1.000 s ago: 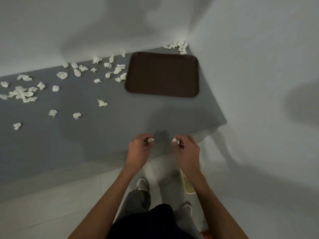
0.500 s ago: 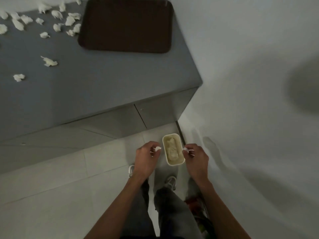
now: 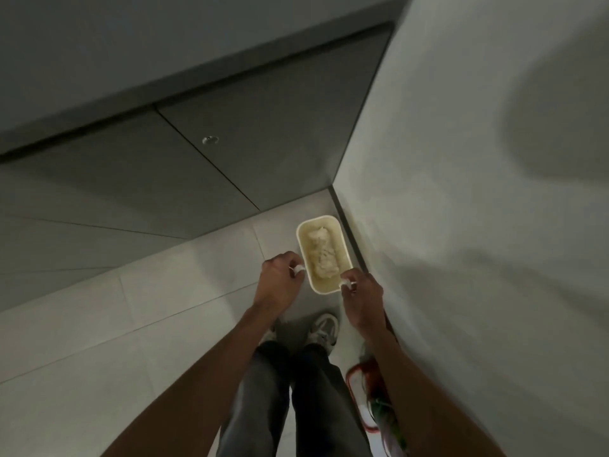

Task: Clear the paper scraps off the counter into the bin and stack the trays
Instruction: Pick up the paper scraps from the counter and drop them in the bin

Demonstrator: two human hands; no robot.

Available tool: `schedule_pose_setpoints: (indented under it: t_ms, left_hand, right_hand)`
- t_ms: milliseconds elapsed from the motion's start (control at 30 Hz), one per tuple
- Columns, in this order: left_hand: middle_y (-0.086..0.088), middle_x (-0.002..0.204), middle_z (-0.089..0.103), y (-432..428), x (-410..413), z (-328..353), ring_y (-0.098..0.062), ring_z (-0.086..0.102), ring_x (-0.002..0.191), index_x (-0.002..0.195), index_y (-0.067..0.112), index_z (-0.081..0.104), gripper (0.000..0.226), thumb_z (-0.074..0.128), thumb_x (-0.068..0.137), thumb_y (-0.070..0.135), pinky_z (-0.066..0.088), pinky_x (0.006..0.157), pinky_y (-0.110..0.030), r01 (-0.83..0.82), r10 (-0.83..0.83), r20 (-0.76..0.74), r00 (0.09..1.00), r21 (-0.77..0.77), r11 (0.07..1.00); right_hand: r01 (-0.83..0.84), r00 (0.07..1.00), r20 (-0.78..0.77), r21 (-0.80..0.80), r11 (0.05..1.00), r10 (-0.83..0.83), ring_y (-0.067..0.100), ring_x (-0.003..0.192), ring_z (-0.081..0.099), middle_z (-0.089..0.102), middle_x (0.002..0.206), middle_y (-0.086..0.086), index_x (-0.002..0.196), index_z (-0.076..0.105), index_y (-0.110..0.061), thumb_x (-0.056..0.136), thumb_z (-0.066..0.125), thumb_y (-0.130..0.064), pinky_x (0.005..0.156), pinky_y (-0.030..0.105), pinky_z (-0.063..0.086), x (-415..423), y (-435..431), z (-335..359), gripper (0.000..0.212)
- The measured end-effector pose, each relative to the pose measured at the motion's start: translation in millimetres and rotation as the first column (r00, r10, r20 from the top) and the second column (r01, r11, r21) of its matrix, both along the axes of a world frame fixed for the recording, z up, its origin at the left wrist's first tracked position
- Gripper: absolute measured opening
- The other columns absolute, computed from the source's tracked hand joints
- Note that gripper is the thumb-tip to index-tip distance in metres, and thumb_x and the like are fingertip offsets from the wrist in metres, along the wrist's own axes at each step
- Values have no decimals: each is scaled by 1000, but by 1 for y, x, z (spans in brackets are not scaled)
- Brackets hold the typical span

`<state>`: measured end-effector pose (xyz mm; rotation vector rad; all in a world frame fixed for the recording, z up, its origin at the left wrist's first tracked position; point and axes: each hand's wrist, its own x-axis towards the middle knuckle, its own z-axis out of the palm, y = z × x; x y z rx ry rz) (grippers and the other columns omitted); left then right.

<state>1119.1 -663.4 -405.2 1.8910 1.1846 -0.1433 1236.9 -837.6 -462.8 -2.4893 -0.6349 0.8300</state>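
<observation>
A cream rectangular bin (image 3: 333,224) stands on the floor against the right wall, with white paper scraps (image 3: 321,255) piled inside. My left hand (image 3: 280,283) is just left of the bin's rim, pinching a small white scrap (image 3: 299,269) in its fingertips. My right hand (image 3: 362,298) is at the bin's near right corner, pinching another white scrap (image 3: 346,284) over the rim. The counter top, the tray and the loose scraps on it are out of view.
Grey cabinet doors (image 3: 263,133) with a small round lock (image 3: 210,140) face me under the counter edge (image 3: 197,70). A white wall (image 3: 478,159) closes the right side. My shoes (image 3: 324,329) stand on pale floor tiles, and a red-rimmed object (image 3: 365,400) lies by my right foot.
My view has tilted down from the counter to the floor. Both hands, each still pinching a scrap, have come down to the two sides of the bin.
</observation>
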Motion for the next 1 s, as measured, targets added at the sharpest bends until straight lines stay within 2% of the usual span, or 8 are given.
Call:
schedule_pose_setpoints:
  t_ms: [100,233,300,367,500,633,767,1000]
  left_hand:
    - [2,93,75,4,10,-42,-12,69,80,104,18,75,15,71,89,18,59,81,-28,37,-36,-15,999,21,999]
    - [-2,101,73,8,26,-94,-18,68,91,107,19,73,18,68,90,22,60,84,-35,122,-120,-45,992,32,992]
    - [-5,104,71,11,36,-120,-23,66,96,108,18,72,19,64,91,23,59,86,-38,167,-164,-69,984,32,985]
    - [-8,107,70,13,47,-138,-27,65,100,111,18,71,21,61,92,22,58,89,-41,185,-182,-68,981,36,982]
    - [-11,130,63,17,61,-152,-30,59,119,138,20,59,45,65,93,23,53,100,-40,278,-282,-114,953,-50,959]
    - [-12,136,59,18,55,-140,-31,55,125,144,20,52,51,63,94,25,50,103,-42,310,-315,-140,939,-59,949]
    - [-10,141,56,27,29,-106,-30,51,131,145,20,50,50,60,96,26,48,107,-42,285,-286,-144,947,-30,958]
    - [-6,152,47,42,-30,6,-28,45,138,150,21,44,52,57,100,25,41,115,-39,212,-207,-127,970,29,977]
  right_hand:
    - [-21,1000,-21,-41,999,20,16,87,62,68,107,5,112,69,-20,95,67,-15,69,14,40,2,6,-41,18]
    - [-129,991,12,-61,990,130,23,98,65,67,113,9,116,68,-16,97,63,-16,75,23,41,3,16,-85,19]
    - [-167,986,15,-89,982,169,25,102,66,66,117,9,118,66,-18,98,63,-17,78,27,49,2,19,-106,20]
    - [-177,984,-3,-119,977,178,28,108,66,66,121,9,121,64,-19,97,62,-18,88,36,54,2,21,-121,24]
    - [-171,985,-21,-160,972,170,30,108,67,66,124,11,131,59,-17,99,59,-18,90,43,58,3,23,-124,31]
    - [-157,987,2,-147,977,159,31,103,69,68,121,13,132,57,-14,100,58,-20,84,42,60,4,25,-101,32]
    - [-174,983,33,-94,980,178,29,108,68,68,125,11,136,55,-15,102,57,-26,87,39,58,5,28,-62,36]
    - [-126,989,88,106,986,117,31,105,70,66,131,14,146,52,-15,106,52,-35,85,38,62,-12,48,61,44]
